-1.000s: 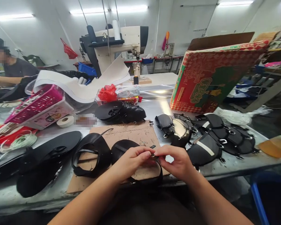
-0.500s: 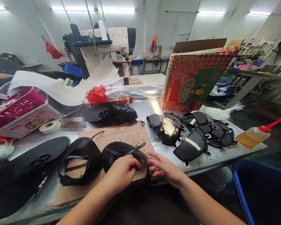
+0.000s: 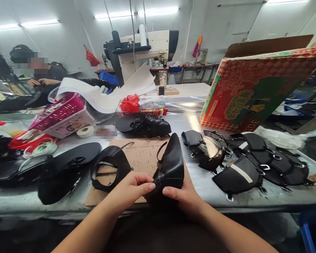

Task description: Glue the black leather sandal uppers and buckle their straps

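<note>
Between both hands a black leather piece [image 3: 173,165] with a thin strap stands on edge, tilted up near the table's front. My left hand [image 3: 137,188] pinches its lower left edge between thumb and fingers. On the other side my right hand [image 3: 184,198] grips it, thumb in front and fingers hidden behind. A similar black ring-shaped leather piece [image 3: 110,168] with a strap lies to the left on a brown cardboard sheet [image 3: 144,154]. Several black curved pieces with metal buckles [image 3: 237,177] lie at the right.
A red and green carton [image 3: 252,88] stands at the back right. Behind the table is a sewing machine [image 3: 158,42]. Black flat pieces [image 3: 68,168], a tape roll [image 3: 85,131] and a pink basket [image 3: 58,110] sit at the left. Another person [image 3: 52,72] works at the far left.
The black leather piece has been raised from lying flat on the cardboard and turned on edge. My right hand has closed on it. The view has swung left.
</note>
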`<state>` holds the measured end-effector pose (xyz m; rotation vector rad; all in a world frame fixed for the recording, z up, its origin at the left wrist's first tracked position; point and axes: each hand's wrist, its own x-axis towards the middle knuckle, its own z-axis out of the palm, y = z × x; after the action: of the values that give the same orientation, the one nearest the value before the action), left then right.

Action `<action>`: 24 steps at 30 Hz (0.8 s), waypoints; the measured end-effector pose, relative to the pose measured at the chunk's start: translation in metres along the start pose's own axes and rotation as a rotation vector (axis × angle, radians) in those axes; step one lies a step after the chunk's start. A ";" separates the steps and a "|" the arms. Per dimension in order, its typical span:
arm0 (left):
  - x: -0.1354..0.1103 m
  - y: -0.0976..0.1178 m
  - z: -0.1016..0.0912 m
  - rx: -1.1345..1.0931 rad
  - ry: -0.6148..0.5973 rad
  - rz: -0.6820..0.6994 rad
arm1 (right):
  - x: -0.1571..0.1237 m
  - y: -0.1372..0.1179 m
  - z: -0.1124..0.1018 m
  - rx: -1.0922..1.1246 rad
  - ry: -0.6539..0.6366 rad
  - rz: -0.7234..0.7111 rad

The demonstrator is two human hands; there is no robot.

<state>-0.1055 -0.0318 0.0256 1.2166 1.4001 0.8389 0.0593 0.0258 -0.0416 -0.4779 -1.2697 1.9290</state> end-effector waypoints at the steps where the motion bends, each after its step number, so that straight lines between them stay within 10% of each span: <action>1: 0.000 -0.006 0.000 -0.037 -0.020 -0.022 | -0.001 0.002 0.000 -0.006 -0.029 0.027; 8: 0.003 -0.028 0.015 -0.050 -0.067 -0.098 | -0.002 0.008 -0.002 0.034 -0.175 0.162; 16: -0.001 -0.013 0.008 0.152 0.226 0.065 | -0.001 0.001 0.000 -0.141 -0.146 0.062; 24: 0.002 -0.018 0.009 0.110 0.050 0.133 | -0.001 0.002 0.002 -0.048 -0.192 0.187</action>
<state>-0.1004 -0.0349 0.0066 1.3931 1.4329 0.8984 0.0581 0.0239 -0.0426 -0.4584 -1.4396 2.1468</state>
